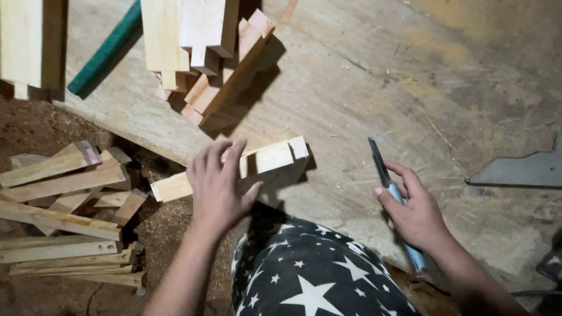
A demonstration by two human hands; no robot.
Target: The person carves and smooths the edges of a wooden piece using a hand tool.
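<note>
Left hand (218,186): palm down, fingers spread flat on a notched wooden block (234,169), pressing rather than clasping it; block lies on the edge of a plywood board (363,88). Right hand (417,215): fingers closed around a chisel (391,196) with pale blue handle, blade pointing away. Leg in star-print fabric (310,272) between the arms. Stacked blocks (202,52) beyond; loose offcuts (67,210) on sawdust at left; green rod (105,50) nearby

Looked steeply down from head height, close over the left hand (218,186) and right hand (417,217), with a star-patterned knee (310,272) at the bottom edge. Faced forward across a worn plywood board (374,88) toward stacked wooden blocks (202,47) at the top. Took in a dirt floor (35,126) on the left; one view only, nothing shared.
</note>
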